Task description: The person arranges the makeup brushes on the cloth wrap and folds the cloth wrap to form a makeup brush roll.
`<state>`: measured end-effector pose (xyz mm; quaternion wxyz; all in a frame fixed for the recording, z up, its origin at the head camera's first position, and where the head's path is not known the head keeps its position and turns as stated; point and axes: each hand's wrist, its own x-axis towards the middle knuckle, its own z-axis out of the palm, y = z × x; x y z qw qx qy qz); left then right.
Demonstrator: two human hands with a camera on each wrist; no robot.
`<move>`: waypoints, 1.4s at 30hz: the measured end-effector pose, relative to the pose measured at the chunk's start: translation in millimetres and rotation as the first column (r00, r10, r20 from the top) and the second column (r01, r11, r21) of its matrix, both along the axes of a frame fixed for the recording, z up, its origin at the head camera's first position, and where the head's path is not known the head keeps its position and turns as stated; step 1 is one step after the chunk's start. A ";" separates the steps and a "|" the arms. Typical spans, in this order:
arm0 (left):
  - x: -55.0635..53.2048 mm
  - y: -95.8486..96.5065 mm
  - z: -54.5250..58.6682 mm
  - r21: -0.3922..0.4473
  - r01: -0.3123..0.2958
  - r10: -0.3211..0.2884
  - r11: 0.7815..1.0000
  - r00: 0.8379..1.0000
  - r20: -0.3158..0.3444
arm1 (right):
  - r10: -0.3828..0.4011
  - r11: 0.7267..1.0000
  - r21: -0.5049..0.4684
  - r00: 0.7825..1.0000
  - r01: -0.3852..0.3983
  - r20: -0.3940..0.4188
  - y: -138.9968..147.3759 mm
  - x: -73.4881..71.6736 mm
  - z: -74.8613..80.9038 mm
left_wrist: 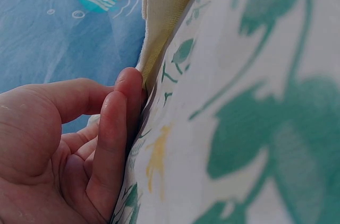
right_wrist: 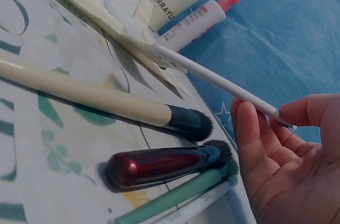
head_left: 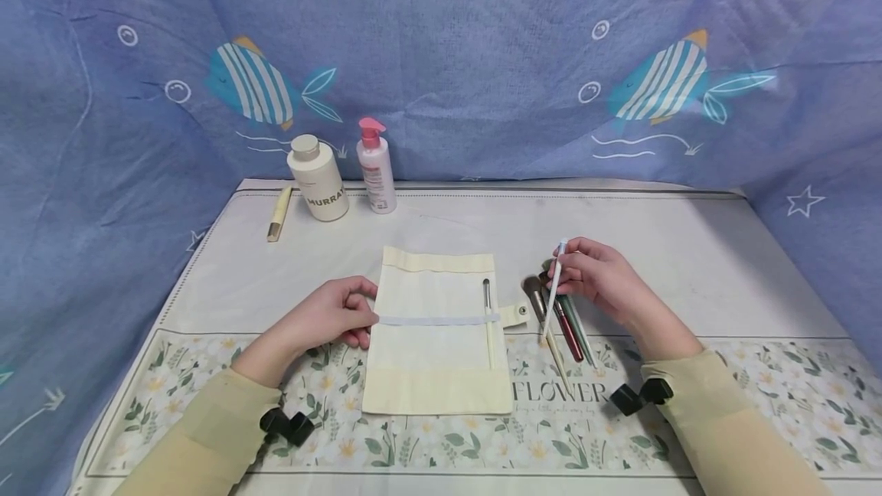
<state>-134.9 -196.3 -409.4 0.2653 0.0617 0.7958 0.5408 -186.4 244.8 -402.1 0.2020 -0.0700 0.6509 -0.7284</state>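
A cream fabric brush roll (head_left: 437, 393) lies unfolded on the table, with a grey elastic band across its middle. One slim makeup brush (head_left: 491, 347) is tucked under the band near the right edge. My left hand (head_left: 336, 314) pinches the roll's left edge between thumb and index finger. In my right hand (head_left: 598, 275), thumb and fingertips grip a thin white brush (right_wrist: 215, 79) near one end, its handle slanting down toward the table. Below it lie a cream-handled brush (right_wrist: 95, 94), a dark red one (right_wrist: 154, 166), a green one (right_wrist: 172, 191) and a white one (right_wrist: 204, 203).
Behind the roll at the back left stand a white bottle (head_left: 320, 182) and a pink-topped pump bottle (head_left: 377, 178). A small cream tube (head_left: 279, 214) lies beside them. A snap strap (head_left: 514, 315) sticks out from the roll's right side. Blue fish-print cloth (head_left: 468, 60) hangs behind the table.
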 end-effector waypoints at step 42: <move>-1.8 -0.1 -1.7 0.004 -0.008 0.008 1.000 1.000 0.004 | 0.003 0.994 0.112 1.000 -0.002 -0.004 -44.3 -10.4 4.8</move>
